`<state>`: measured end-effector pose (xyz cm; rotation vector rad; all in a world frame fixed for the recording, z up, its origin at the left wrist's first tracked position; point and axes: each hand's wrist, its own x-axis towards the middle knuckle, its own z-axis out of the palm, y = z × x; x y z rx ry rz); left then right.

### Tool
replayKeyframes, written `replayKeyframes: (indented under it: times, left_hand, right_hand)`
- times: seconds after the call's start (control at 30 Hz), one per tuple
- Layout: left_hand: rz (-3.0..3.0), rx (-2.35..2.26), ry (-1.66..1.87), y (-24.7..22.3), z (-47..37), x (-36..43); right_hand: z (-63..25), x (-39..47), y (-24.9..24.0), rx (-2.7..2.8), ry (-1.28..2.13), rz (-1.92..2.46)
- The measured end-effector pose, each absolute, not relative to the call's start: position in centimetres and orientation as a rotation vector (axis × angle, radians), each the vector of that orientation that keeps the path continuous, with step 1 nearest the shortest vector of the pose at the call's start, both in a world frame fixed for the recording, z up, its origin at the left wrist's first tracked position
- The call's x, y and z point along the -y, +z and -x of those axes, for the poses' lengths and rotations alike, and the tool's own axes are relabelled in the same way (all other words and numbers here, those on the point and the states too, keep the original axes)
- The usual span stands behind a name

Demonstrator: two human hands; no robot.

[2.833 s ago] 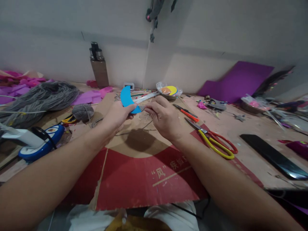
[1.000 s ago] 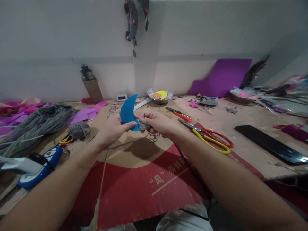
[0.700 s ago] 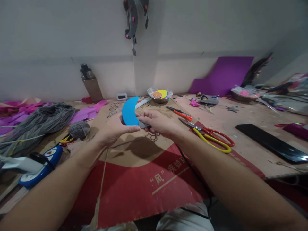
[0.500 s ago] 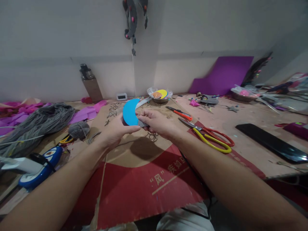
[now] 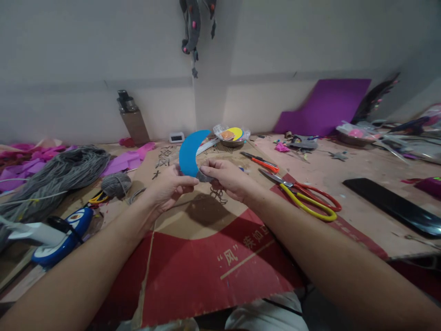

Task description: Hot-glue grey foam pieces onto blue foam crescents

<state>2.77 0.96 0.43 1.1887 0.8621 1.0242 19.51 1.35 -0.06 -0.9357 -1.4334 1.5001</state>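
Note:
A flat blue crescent moon cutout (image 5: 190,150) is held up above the cardboard, its upper tip pointing right. My left hand (image 5: 172,185) pinches its lower left edge between thumb and fingers. At the lower tip, grey yarn (image 5: 204,175) is wrapped round the crescent, and my right hand (image 5: 227,178) grips it there. A loose strand of grey yarn (image 5: 218,195) hangs below my right fingers over the cardboard. To the left sits a ball of grey yarn (image 5: 116,185), and beside it lies a large grey skein (image 5: 70,177).
Red-and-yellow scissors (image 5: 306,195) and an orange utility knife (image 5: 260,162) lie right of my hands. Farther right is a black slab (image 5: 392,204). A blue-and-white glue gun-like device or charger (image 5: 62,239) sits at left. Behind stand a basket (image 5: 232,143) and a purple sheet (image 5: 330,108).
The crescent has turned in my hands, so its upper tip now shows fully and its face looks darker. My left fingers have shifted on its edge. The view has moved slightly left.

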Motion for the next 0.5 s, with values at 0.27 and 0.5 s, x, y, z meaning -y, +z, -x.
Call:
replayKeyframes:
  times: [0.27,0.5]
  left_hand:
    - [-1.119,-0.880,1.025,0.56,-2.81,-0.78]
    - [-1.151,-0.860,1.004,0.27,-2.79,-0.88]
  right_hand:
    - [-19.77,-1.24,0.23,1.410,1.501,0.935]
    - [-19.88,-1.24,0.25,1.456,1.408,0.986]
